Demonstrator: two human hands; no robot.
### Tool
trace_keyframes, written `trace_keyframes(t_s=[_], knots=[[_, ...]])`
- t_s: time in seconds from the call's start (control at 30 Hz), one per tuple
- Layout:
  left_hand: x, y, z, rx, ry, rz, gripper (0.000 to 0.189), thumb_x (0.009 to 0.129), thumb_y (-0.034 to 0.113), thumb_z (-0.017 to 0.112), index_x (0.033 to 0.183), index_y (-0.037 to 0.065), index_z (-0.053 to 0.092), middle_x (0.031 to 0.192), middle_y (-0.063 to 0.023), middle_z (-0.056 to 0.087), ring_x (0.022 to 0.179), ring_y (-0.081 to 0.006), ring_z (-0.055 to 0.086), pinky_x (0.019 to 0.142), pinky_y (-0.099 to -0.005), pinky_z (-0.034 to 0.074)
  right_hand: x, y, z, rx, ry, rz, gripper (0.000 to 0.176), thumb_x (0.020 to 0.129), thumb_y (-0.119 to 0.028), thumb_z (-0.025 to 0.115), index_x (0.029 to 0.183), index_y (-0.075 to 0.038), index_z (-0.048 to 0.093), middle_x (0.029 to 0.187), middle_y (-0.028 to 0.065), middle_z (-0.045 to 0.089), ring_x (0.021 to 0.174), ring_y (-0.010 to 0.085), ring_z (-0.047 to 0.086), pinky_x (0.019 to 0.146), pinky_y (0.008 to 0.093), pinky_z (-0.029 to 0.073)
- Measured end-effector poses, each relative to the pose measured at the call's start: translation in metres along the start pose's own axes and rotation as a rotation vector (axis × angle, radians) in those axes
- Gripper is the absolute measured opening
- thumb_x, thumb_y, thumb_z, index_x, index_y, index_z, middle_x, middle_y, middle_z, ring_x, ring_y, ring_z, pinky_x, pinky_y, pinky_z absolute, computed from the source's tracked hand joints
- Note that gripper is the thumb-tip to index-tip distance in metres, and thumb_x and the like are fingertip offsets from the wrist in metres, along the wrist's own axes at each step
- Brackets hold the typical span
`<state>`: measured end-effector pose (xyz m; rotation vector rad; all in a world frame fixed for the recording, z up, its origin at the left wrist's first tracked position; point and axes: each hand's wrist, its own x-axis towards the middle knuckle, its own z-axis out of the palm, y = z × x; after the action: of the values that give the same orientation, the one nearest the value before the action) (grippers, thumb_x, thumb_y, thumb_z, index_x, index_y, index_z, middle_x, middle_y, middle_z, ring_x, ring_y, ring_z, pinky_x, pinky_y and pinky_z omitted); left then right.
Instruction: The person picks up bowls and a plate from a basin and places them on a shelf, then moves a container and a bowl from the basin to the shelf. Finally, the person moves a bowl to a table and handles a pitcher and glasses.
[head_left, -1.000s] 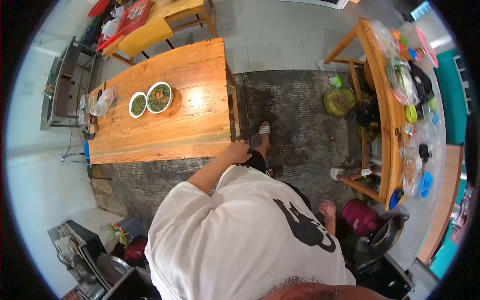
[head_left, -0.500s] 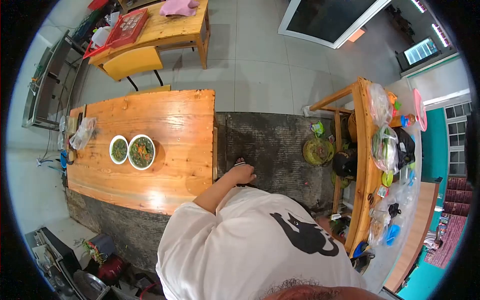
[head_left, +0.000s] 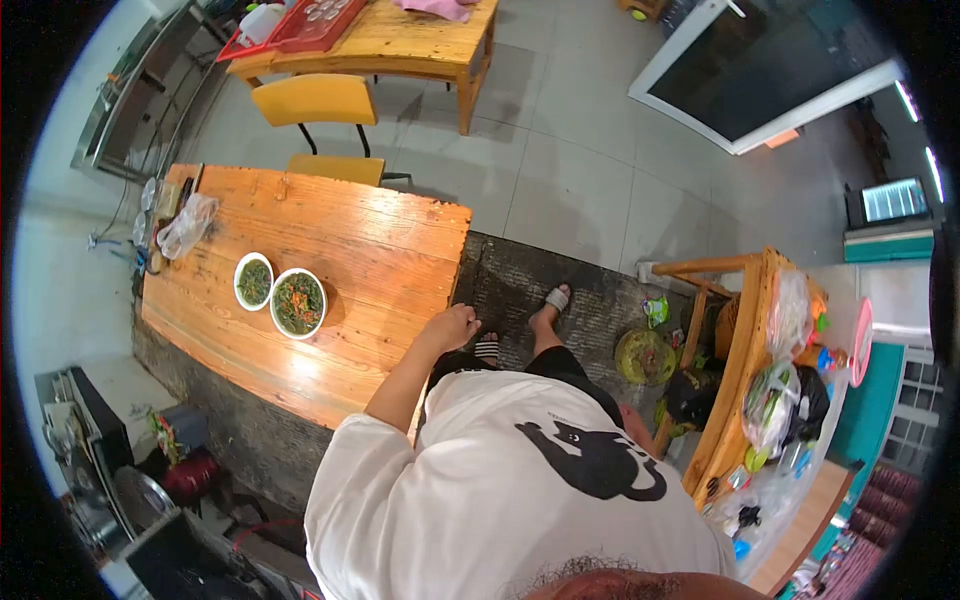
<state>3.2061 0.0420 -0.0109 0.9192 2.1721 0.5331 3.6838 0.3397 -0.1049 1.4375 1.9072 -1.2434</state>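
Note:
My left hand (head_left: pixel 458 327) hangs at the near right edge of the wooden table (head_left: pixel 390 260), fingers curled in, nothing showing in them. Two white bowls stand side by side on that table, away from the hand. The smaller bowl (head_left: pixel 254 282) contains chopped green leaves in liquid. Similar greens with orange-red pieces on top fill the larger bowl (head_left: pixel 298 303). Of my right hand (head_left: pixel 637 428) only a blurred patch of skin shows beside my shirt, near the counter on the right; its fingers are hidden.
A clear plastic bag (head_left: pixel 188 228) and small tools lie at the table's far left end. Behind it are a yellow chair (head_left: pixel 315 100) and another table with a red tray (head_left: pixel 318 25). The right-hand counter (head_left: pixel 745 350) carries bagged vegetables; a yellow-green basket (head_left: pixel 645 357) stands on the floor.
The view has shifted and turned, so both my sandaled feet and legs now show on the dark floor. My left hand stays closed by the table edge. The bowls have not moved on the table.

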Motion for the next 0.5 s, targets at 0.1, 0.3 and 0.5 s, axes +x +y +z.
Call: trace_keyframes(t_s=[0.1,0.3,0.5], knots=[[0.007,0.010,-0.016,-0.121,0.104,-0.078,0.025,0.088,0.027,0.054,0.089,0.002,0.060,0.092,-0.0184,0.061,0.089,-0.0334,0.061,0.077,-0.0427,0.048,0.041,-0.011,-0.026,-0.270,-0.071,0.014,0.027,0.096,-0.025,0.044,0.105,-0.004,0.060,0.089,0.0093,0.062,0.073,0.0217,0.059,0.060,0.0354,0.046],[0.060,0.023,-0.045,-0.207,0.607,-0.175,0.018,0.087,0.021,0.057,0.091,0.003,0.060,0.089,-0.0174,0.061,0.085,-0.0338,0.060,0.073,-0.0416,0.048,0.163,-0.049,-0.074,-1.054,-0.365,-0.067,0.027,0.095,-0.022,0.044,0.106,-0.004,0.060,0.097,0.0136,0.064,0.078,0.0242,0.060,0.064,0.0376,0.047],[0.143,0.052,-0.091,0.033,0.888,-0.076,0.012,0.085,0.014,0.058,0.089,0.002,0.058,0.088,-0.0156,0.058,0.083,-0.0344,0.058,0.074,-0.0412,0.048,0.275,-0.140,-0.149,-0.410,-0.275,-0.205,0.027,0.094,-0.023,0.048,0.104,0.000,0.059,0.084,0.0100,0.062,0.072,0.0222,0.061,0.060,0.0350,0.049]])
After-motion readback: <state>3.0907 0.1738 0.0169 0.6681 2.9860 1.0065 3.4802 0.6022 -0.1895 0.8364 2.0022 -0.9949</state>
